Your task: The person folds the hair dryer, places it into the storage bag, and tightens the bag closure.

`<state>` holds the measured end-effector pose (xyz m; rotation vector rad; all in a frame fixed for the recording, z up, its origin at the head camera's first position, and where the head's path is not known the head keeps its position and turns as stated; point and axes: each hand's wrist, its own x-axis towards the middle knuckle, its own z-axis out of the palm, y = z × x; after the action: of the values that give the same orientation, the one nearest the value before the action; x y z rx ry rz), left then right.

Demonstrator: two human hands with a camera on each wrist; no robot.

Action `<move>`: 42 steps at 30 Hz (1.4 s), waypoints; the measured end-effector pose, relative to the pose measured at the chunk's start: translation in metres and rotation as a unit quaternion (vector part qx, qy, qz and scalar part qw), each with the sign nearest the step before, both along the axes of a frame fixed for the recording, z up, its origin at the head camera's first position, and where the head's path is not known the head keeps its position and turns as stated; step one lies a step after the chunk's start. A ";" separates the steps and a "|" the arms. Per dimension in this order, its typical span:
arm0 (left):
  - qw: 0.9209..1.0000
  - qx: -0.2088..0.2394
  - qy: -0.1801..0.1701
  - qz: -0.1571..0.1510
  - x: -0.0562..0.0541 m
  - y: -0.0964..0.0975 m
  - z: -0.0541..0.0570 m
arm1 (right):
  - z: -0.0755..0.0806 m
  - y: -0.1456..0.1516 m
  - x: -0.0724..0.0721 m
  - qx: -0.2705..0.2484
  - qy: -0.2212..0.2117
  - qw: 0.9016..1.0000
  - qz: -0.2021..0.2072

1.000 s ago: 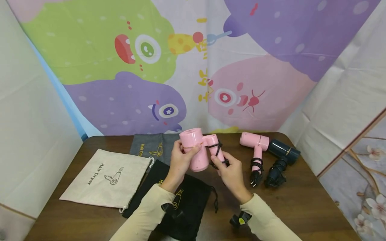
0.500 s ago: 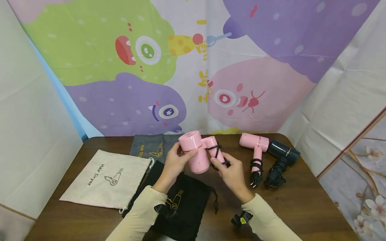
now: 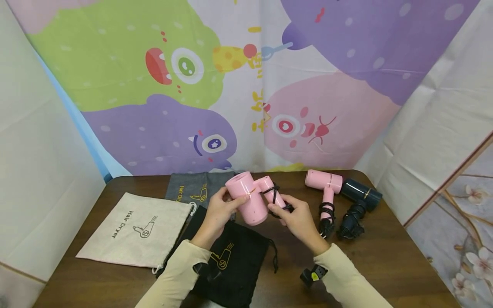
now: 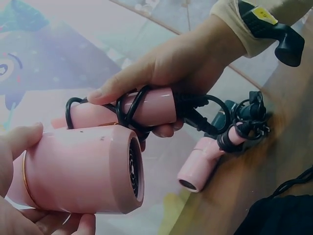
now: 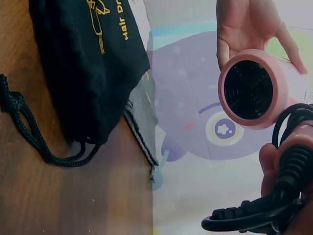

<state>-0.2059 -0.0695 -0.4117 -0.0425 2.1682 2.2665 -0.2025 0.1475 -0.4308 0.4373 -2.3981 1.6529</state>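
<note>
A pink hair dryer is held up above the table between both hands, its barrel tilted. My left hand grips the barrel, thumb across its front side. Around the handle, which is wrapped in black cord, my right hand curls with the thumb on top. The barrel's grilled end shows in the left wrist view, and its dark round opening faces the right wrist camera. Under the hands lies a black drawstring bag with a gold dryer print.
On the wooden table, a second pink hair dryer and a dark blue one lie at the back right, cords wrapped. A beige bag lies at left, a grey bag behind it. A cartoon cloth hangs behind.
The held pink hair dryer has come slightly lower and its barrel has tilted further, the top leaning left. Both hands still grip it. The bags and the other dryers stay in place.
</note>
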 end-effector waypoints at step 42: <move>0.993 0.098 -0.029 0.058 -0.001 -0.008 -0.006 | 0.006 0.024 -0.009 0.041 -0.014 0.999 0.022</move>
<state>-0.2067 -0.0774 -0.4179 -0.2363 1.9536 2.4949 -0.2118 0.1710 -0.4247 0.4870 -2.5006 1.5946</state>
